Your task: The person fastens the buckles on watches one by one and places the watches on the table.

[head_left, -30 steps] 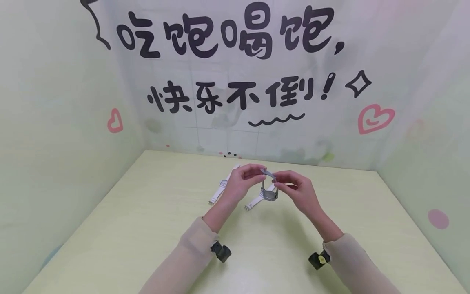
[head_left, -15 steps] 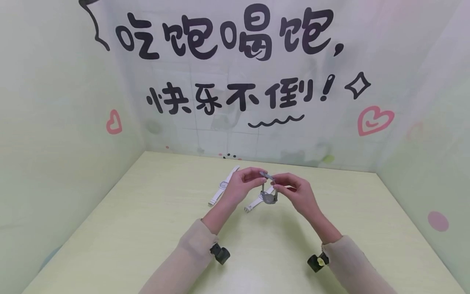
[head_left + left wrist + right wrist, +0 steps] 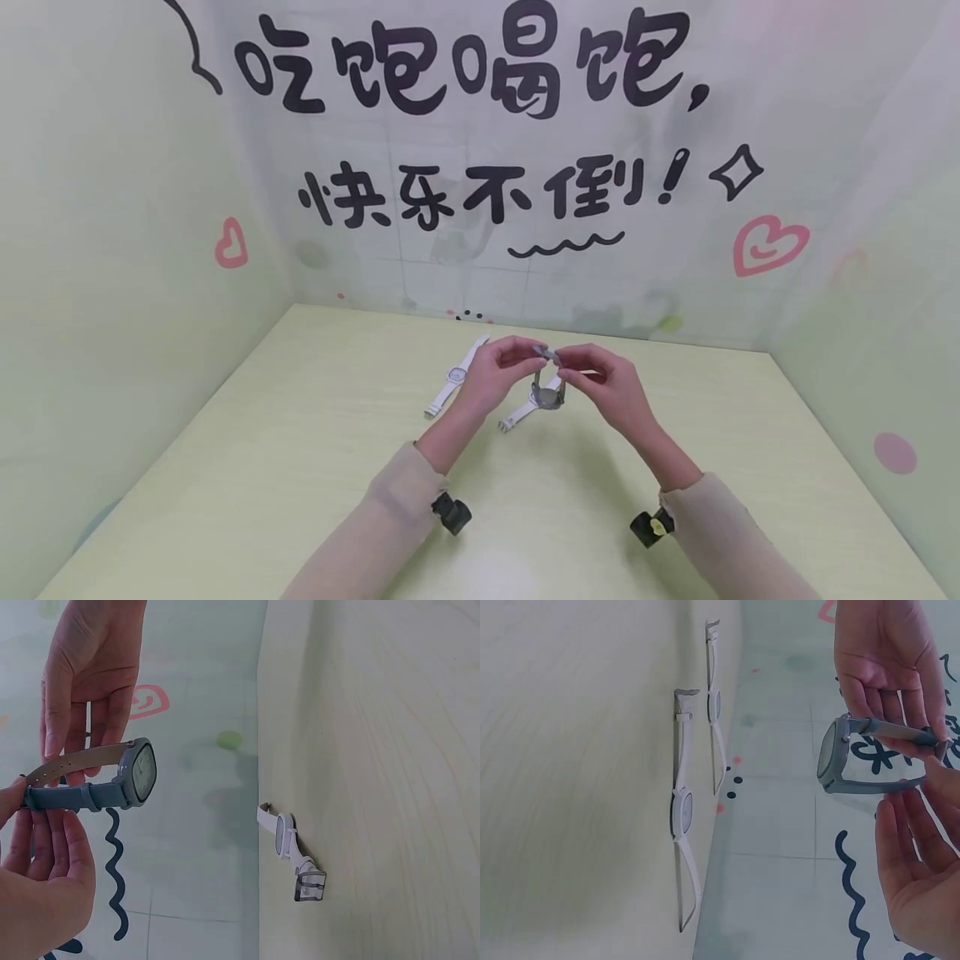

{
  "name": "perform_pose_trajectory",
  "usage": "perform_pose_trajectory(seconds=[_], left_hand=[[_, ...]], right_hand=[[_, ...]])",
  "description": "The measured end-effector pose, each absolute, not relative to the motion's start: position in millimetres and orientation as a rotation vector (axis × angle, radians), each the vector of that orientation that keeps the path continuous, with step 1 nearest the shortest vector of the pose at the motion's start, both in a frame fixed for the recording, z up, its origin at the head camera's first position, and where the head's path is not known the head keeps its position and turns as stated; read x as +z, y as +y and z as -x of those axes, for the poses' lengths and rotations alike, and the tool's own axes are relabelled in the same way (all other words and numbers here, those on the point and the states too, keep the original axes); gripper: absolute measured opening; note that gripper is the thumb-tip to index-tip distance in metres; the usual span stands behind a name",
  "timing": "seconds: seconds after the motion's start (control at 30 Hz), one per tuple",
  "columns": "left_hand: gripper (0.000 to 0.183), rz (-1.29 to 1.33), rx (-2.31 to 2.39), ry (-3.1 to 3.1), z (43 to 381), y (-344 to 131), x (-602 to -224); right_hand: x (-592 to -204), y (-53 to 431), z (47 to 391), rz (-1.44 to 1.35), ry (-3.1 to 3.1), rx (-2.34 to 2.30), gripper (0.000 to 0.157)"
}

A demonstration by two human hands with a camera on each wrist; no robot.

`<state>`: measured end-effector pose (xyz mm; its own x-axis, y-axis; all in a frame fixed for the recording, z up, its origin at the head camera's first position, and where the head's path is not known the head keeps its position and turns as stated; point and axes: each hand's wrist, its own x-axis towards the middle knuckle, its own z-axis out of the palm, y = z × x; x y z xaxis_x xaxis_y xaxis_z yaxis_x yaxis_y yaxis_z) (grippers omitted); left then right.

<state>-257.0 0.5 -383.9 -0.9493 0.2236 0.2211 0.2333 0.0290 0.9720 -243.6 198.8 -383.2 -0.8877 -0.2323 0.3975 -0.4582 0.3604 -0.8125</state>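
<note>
Both hands hold a grey-blue wristwatch (image 3: 550, 399) above the table, its dial hanging below the fingers in the head view. Its strap (image 3: 67, 797) bends round into a loop, and the strap ends meet between the fingertips. My left hand (image 3: 491, 375) pinches the strap from the left, thumb toward me. From the other side, my right hand (image 3: 613, 385) pinches it with thumb and forefinger. The fingers partly hide where the ends join. Behind the held watch a white wristwatch (image 3: 522, 412) lies stretched out on the table, partly covered in the head view.
A second white wristwatch (image 3: 456, 377) lies farther left, partly behind the left forearm. The pale table (image 3: 300, 467) meets printed cloth walls (image 3: 465, 283) at the back and both sides. Each sleeve carries a small black camera (image 3: 452, 513) at the wrist.
The strap ends have shifted slightly between the fingertips, and the watch's dial dipped a little and came back up. Both hands keep their hold; the white watches stay put.
</note>
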Motion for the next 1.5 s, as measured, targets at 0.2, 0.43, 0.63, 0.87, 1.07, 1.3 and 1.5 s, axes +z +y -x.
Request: perform_pose_trajectory(seconds=[0.2, 0.43, 0.63, 0.87, 1.07, 1.3, 1.5], left_hand=[[0.027, 0.498, -2.119, -2.250, 257.5, 1.1, -381.8], [0.026, 0.497, -2.112, -2.255, 258.3, 2.0, -381.0], [0.026, 0.516, -2.103, -2.262, 258.9, 3.5, -381.2], [0.025, 0.529, -2.093, -2.266, 258.2, 5.7, -380.1], [0.025, 0.530, -2.095, -2.266, 255.5, 6.5, -380.1], [0.025, 0.529, -2.100, -2.281, 255.7, 9.1, -384.1], [0.023, 0.531, -2.091, -2.285, 254.6, 11.4, -384.3]], right_hand=[[-375.5, 198.0, 245.8, -0.623, -2.392, 1.520, 0.028], [-369.7, 197.5, 247.0, -0.636, -2.385, 1.531, 0.027], [-366.7, 197.0, 248.3, -0.644, -2.377, 1.526, 0.026], [-363.2, 196.5, 248.5, -0.649, -2.369, 1.534, 0.025], [-360.4, 196.5, 245.8, -0.657, -2.376, 1.527, 0.025], [-358.8, 196.8, 243.0, -0.680, -2.373, 1.508, 0.025], [-357.4, 196.7, 242.2, -0.692, -2.386, 1.475, 0.025]])
